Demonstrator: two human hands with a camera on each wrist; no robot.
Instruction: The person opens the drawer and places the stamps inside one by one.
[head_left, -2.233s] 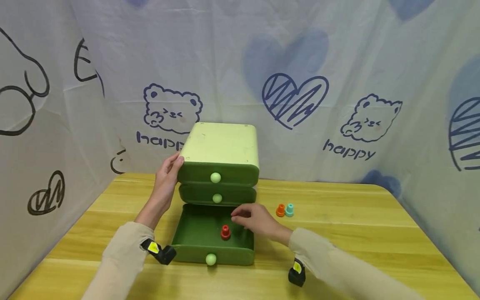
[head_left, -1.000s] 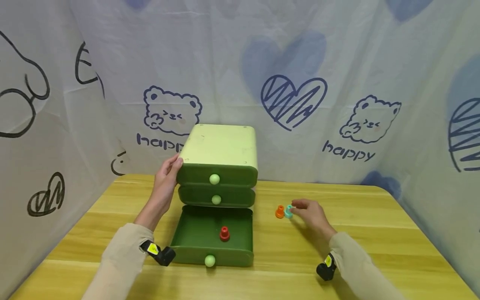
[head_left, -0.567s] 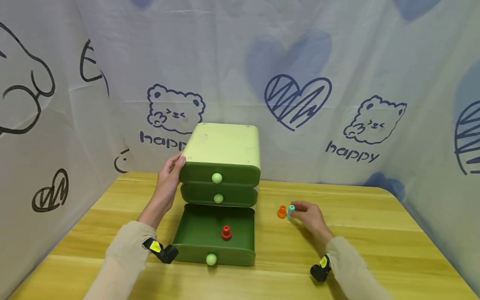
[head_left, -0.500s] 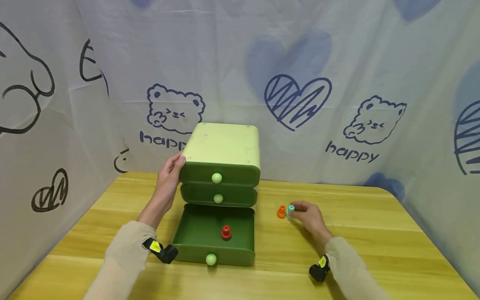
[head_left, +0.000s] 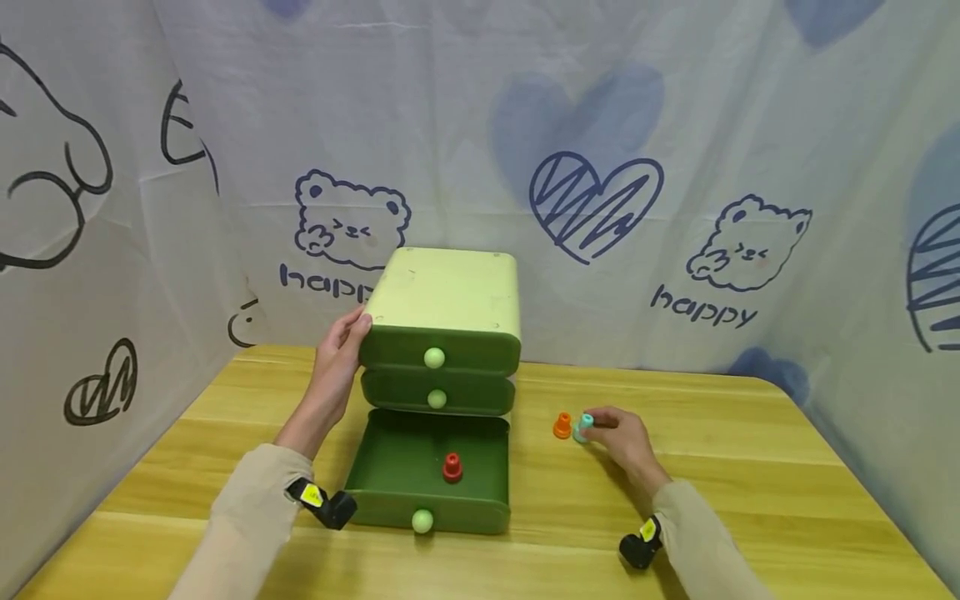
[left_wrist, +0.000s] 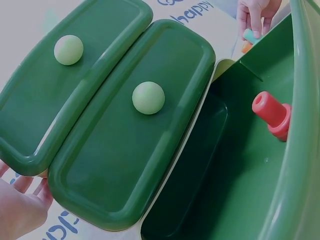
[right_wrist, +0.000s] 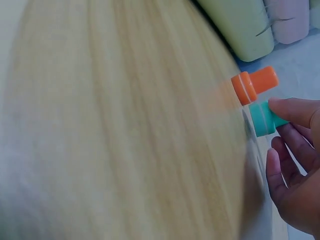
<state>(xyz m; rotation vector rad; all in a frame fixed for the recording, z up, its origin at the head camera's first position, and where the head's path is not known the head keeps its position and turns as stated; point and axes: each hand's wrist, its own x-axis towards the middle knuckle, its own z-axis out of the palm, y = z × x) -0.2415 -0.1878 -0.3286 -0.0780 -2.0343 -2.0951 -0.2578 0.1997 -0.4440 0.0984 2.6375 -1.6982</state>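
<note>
A mini drawer cabinet (head_left: 450, 287) has a pale green top and dark green drawers; its bottom drawer (head_left: 390, 508) is pulled out. Inside that drawer a red peg (head_left: 452, 468) with a wide base stands upright. My left hand (head_left: 335, 358) rests against the cabinet's left side, thumb at the upper front corner; some of its fingers are hidden behind the cabinet in the left wrist view. To the right of the cabinet my right hand (head_left: 621, 436) pinches a teal peg (right_wrist: 262, 119) between thumb and fingers. The peg leans slightly, beside an orange peg (head_left: 562, 426).
Wooden table (head_left: 712, 467) lies under everything. White cloth (head_left: 465, 125) printed with hearts and bears hangs behind and at both sides. The upper two drawers with round knobs (head_left: 434, 358) are closed above the pulled-out one.
My right hand has gone from above the pulled-out drawer rightward to the teal peg and taken hold of it. The teal peg now tilts, slightly farther from the orange one. My left hand stays put.
</note>
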